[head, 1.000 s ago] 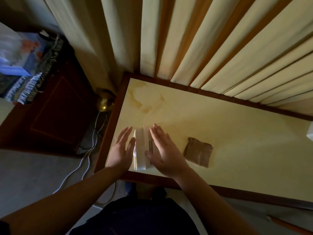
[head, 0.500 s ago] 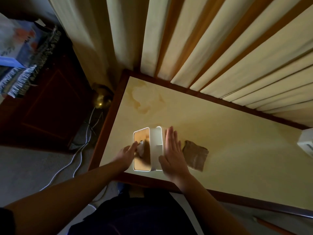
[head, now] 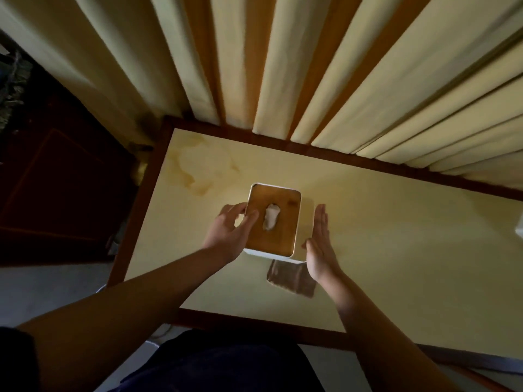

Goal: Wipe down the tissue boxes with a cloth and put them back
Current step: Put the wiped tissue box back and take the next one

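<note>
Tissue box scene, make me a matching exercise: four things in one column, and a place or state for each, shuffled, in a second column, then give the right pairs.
Things:
1. tissue box
2. brown cloth
3. left hand
4. right hand

States:
A. flat, fingers straight, against the box's side
B. lying on the table nearer the person than the box
C. upright, tissue poking out of its wooden lid
D. thumb on the lid, fingers round the box's edge

Pairs: 1-C, 2-B, 3-D, 4-A

White tissue box (head: 306, 222) with brown lid, brown cloth (head: 291, 281), cream table (head: 396, 250).
</note>
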Action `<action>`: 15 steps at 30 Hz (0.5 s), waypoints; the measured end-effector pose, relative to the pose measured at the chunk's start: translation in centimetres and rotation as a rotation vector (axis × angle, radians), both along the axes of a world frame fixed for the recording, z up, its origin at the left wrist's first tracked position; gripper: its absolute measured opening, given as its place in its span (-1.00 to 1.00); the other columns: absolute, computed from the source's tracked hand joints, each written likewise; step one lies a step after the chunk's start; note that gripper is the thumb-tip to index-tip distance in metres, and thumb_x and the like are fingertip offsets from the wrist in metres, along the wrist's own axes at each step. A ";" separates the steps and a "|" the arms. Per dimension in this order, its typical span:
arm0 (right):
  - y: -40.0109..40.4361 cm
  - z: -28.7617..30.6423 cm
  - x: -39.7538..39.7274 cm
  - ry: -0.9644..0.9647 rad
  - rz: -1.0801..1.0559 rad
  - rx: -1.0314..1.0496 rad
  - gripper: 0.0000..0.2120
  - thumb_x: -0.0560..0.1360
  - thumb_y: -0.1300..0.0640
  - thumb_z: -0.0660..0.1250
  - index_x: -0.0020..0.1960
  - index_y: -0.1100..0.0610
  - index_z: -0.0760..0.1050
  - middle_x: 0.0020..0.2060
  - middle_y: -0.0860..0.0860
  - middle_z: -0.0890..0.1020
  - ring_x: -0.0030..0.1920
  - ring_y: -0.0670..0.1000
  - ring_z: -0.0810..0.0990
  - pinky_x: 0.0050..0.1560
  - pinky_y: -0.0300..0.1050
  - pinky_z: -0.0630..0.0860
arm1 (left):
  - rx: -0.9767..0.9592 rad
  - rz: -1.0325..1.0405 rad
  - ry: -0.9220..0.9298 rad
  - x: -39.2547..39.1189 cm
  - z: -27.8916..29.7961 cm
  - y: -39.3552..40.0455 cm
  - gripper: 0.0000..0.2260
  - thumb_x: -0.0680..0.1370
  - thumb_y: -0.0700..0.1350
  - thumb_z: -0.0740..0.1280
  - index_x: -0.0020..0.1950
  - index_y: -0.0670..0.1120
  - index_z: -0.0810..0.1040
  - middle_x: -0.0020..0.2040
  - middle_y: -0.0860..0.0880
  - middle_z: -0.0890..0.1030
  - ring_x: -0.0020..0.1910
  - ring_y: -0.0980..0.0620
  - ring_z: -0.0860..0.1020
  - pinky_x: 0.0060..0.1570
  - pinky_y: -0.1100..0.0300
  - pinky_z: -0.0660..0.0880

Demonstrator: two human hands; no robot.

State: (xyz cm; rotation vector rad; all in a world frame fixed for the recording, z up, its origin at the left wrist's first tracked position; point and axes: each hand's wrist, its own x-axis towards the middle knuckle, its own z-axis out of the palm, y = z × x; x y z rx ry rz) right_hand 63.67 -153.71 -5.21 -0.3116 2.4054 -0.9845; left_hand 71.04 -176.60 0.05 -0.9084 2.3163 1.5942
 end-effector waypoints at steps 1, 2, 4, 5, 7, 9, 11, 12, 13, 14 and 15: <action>0.7 -0.3 -1.2 -0.001 -0.005 0.005 -0.06 0.48 -0.41 -0.18 0.71 0.07 -0.28 0.60 -0.15 -0.36 0.62 -0.10 -0.38 0.67 0.06 -0.26 | -0.015 -0.005 0.010 -1.4 -0.1 0.9 -0.45 0.53 0.30 0.21 0.38 0.01 0.58 0.20 0.04 0.51 0.18 0.02 0.54 0.10 0.16 0.42; 1.4 -0.6 -2.4 -0.006 -0.010 0.019 -0.08 0.50 -0.39 -0.20 0.71 0.07 -0.29 0.61 -0.15 -0.36 0.62 -0.09 -0.38 0.66 0.07 -0.26 | -0.028 -0.010 0.018 -2.8 -0.2 1.7 -0.49 0.58 0.27 0.24 0.39 0.00 0.58 0.21 0.03 0.50 0.19 0.01 0.54 0.09 0.17 0.41; 2.4 -0.8 -4.3 -0.015 -0.014 0.048 -0.15 0.52 -0.29 -0.21 0.70 0.06 -0.31 0.63 -0.11 -0.36 0.64 -0.05 -0.37 0.65 0.12 -0.26 | -0.052 -0.023 0.014 -5.1 -0.4 3.2 -0.51 0.61 0.23 0.26 0.41 -0.02 0.56 0.25 0.00 0.51 0.21 0.00 0.53 0.09 0.17 0.41; 3.0 -0.9 -5.2 -0.019 -0.016 0.053 -0.14 0.50 -0.28 -0.22 0.70 0.05 -0.32 0.65 -0.07 -0.35 0.65 -0.02 -0.37 0.65 0.14 -0.27 | -0.057 -0.030 0.009 -6.1 -0.5 3.8 -0.46 0.57 0.27 0.24 0.42 -0.01 0.56 0.27 -0.01 0.51 0.21 0.00 0.53 0.10 0.15 0.43; 4.0 -1.4 -6.6 -0.021 -0.036 0.060 -0.09 0.44 -0.30 -0.23 0.71 0.03 -0.32 0.68 -0.04 -0.32 0.66 0.02 -0.35 0.64 0.17 -0.26 | -0.060 -0.035 -0.017 -7.7 -0.8 4.9 -0.38 0.50 0.30 0.17 0.43 -0.01 0.55 0.31 -0.03 0.52 0.25 -0.03 0.52 0.21 0.05 0.49; 4.9 -2.1 -7.3 -0.032 -0.055 0.058 -0.05 0.44 -0.43 -0.25 0.71 0.01 -0.32 0.69 -0.03 -0.30 0.66 0.04 -0.35 0.62 0.15 -0.28 | -0.042 -0.020 -0.039 -8.7 -1.3 5.6 -0.36 0.49 0.29 0.15 0.45 -0.02 0.54 0.35 -0.07 0.52 0.32 -0.08 0.50 0.34 -0.09 0.47; 5.7 -3.7 -7.4 -0.048 -0.053 0.078 -0.06 0.50 -0.51 -0.25 0.71 -0.02 -0.32 0.69 -0.03 -0.30 0.63 0.01 -0.39 0.59 0.15 -0.32 | -0.027 -0.020 -0.045 -9.0 -1.8 6.3 -0.34 0.49 0.30 0.13 0.47 -0.02 0.53 0.37 -0.08 0.51 0.35 -0.09 0.48 0.37 -0.15 0.44; 6.0 -4.2 -7.4 -0.064 -0.052 0.099 -0.18 0.61 -0.40 -0.16 0.71 -0.03 -0.32 0.69 -0.03 -0.30 0.62 -0.01 -0.40 0.63 0.21 -0.33 | -0.031 -0.028 -0.039 -8.9 -2.0 6.6 -0.31 0.49 0.32 0.12 0.49 -0.02 0.52 0.38 -0.07 0.51 0.35 -0.08 0.48 0.38 -0.15 0.43; 6.1 -4.6 -7.4 -0.068 -0.060 0.110 -0.28 0.69 -0.24 -0.08 0.71 -0.03 -0.32 0.69 -0.02 -0.30 0.62 0.00 -0.40 0.65 0.27 -0.28 | -0.038 -0.039 -0.030 -8.6 -2.0 6.8 -0.29 0.48 0.35 0.10 0.50 -0.01 0.51 0.38 -0.06 0.51 0.36 -0.07 0.47 0.38 -0.14 0.42; 6.2 -4.7 -7.2 -0.069 -0.089 0.099 -0.31 0.70 -0.11 -0.05 0.71 -0.02 -0.31 0.69 -0.01 -0.30 0.65 0.02 -0.37 0.67 0.28 -0.20 | -0.044 -0.051 -0.024 -8.3 -2.1 6.9 -0.26 0.47 0.38 0.08 0.51 0.00 0.49 0.39 -0.04 0.51 0.36 -0.06 0.46 0.39 -0.13 0.42; 6.1 -4.2 -6.8 -0.069 -0.137 0.063 -0.29 0.66 -0.06 -0.04 0.71 0.00 -0.29 0.69 -0.02 -0.29 0.67 0.03 -0.33 0.68 0.24 -0.14 | -0.051 -0.065 -0.020 -7.8 -2.1 7.0 -0.24 0.46 0.40 0.06 0.52 0.00 0.48 0.40 -0.03 0.51 0.36 -0.04 0.46 0.40 -0.10 0.41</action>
